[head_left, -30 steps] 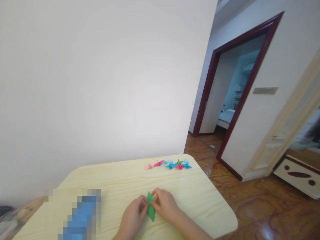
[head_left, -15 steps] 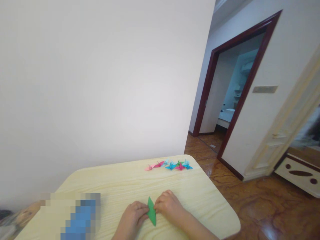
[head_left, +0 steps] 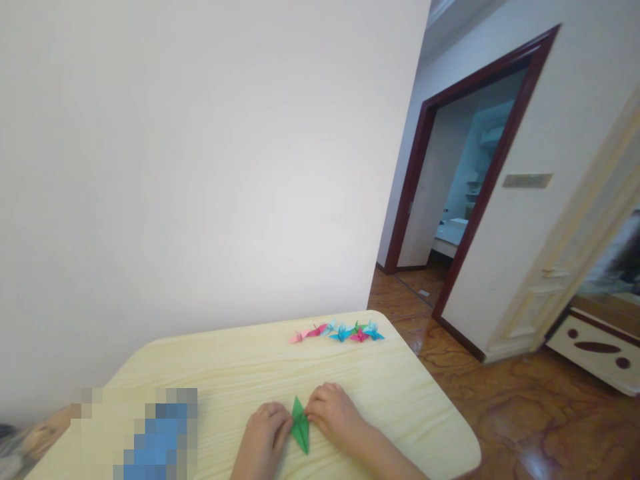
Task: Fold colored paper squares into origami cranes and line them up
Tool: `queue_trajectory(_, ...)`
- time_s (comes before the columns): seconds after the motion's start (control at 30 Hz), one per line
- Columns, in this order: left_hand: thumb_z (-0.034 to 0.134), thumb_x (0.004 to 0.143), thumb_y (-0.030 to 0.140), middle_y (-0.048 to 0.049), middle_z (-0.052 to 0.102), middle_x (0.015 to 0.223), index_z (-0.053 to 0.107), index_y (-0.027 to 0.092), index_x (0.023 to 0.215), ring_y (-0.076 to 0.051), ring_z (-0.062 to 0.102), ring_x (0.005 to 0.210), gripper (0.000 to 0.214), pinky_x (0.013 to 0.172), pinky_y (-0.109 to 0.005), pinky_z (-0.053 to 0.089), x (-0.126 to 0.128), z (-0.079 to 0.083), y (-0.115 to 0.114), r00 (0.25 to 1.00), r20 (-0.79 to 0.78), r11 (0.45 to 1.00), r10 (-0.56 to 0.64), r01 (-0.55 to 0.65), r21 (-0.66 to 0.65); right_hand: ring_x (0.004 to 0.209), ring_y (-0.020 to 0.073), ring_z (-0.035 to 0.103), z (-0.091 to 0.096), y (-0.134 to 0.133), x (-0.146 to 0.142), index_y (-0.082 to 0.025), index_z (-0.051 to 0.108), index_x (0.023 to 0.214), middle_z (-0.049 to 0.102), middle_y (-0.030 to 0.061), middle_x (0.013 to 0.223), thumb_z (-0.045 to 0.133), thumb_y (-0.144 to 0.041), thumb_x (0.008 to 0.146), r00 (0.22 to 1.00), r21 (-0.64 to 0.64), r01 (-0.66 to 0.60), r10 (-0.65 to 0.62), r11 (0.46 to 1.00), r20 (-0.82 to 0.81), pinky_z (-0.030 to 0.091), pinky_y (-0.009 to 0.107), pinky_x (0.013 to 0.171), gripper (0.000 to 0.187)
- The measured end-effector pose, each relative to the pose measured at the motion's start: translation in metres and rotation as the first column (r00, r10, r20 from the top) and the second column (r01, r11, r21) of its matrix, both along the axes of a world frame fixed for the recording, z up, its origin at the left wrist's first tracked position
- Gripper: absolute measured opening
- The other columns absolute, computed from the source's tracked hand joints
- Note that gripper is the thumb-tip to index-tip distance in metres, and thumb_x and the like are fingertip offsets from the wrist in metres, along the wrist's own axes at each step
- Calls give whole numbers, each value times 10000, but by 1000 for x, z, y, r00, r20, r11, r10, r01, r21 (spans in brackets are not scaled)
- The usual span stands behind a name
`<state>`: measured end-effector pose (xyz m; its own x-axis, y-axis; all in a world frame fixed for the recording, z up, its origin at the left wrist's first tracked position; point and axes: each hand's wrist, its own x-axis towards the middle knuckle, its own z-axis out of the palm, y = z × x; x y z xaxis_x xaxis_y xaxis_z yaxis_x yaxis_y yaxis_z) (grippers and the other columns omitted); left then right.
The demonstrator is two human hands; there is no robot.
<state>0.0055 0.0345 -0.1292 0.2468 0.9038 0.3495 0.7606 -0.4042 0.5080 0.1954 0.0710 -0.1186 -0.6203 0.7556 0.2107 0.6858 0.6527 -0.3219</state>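
Note:
A green piece of folded origami paper (head_left: 301,430), diamond-shaped with a crease down its middle, is at the near part of the table. My left hand (head_left: 269,427) pinches its left side between thumb and fingers. On the opposite side my right hand (head_left: 330,412) grips the paper's right corner, fingers curled together. The two long points of the diamond stick out free, one away from me and one toward me. Parts of the fingertips are hidden behind the hands.
Several small paper cranes (head_left: 342,333) in pink, red, blue and green stand near the far right edge of the pale wooden table (head_left: 225,367). A pixelated blue and beige patch (head_left: 160,433) covers the left side. A white wall (head_left: 200,167) rises behind.
The green paper now shows a centre crease and inner folds where it looked smooth before. Both hands stay at its sides. The view has shifted very slightly.

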Motion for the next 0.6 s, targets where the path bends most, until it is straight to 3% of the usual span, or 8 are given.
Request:
queue_trajectory(0.17, 484, 822, 263, -39, 674, 711, 652, 208, 654, -190, 610, 725, 244, 688, -293, 474, 7, 1, -1, 997, 34, 997, 71, -70, -33, 905, 148, 505, 3, -7, -6, -225, 635, 840, 616, -8, 883, 555, -207, 825, 992, -48, 84, -88, 995, -92, 320, 270, 822, 83)
queue_trajectory(0.3, 526, 778, 201, -21, 682, 746, 622, 213, 825, -183, 625, 737, 108, 702, -293, 481, 6, -5, -1, 990, 99, 993, 103, -97, -61, 898, 169, 495, -2, -10, -15, -205, 617, 790, 597, 11, 869, 547, -169, 800, 962, -47, 221, -226, 974, -154, 325, 286, 814, 80)
queue_trajectory(0.37, 536, 755, 154, -11, 673, 736, 587, 205, 872, -176, 628, 715, 138, 680, -286, 489, 5, -7, -1, 986, 111, 991, 122, -115, -67, 887, 184, 491, -5, -11, -20, -199, 605, 762, 590, 21, 861, 550, -161, 782, 943, -36, 283, -285, 958, -174, 332, 297, 803, 69)
queue_trajectory(0.5, 535, 757, 139, -44, 679, 838, 610, 210, 832, -194, 631, 814, 128, 744, -311, 496, 4, -11, 0, 998, 15, 996, 62, -63, 64, 874, 207, 485, -7, -13, -29, -192, 579, 743, 572, 34, 848, 563, -154, 746, 919, -7, 352, -347, 936, -187, 342, 316, 786, 42)
queue_trajectory(0.6, 535, 782, 173, -68, 671, 1062, 643, 242, 966, -233, 600, 1003, 224, 833, -365, 482, 1, -16, 6, 991, -133, 991, 8, 10, 136, 867, 214, 485, -6, -15, -31, -192, 565, 735, 566, 38, 841, 553, -143, 744, 914, -2, 370, -364, 929, -182, 346, 323, 783, 52)
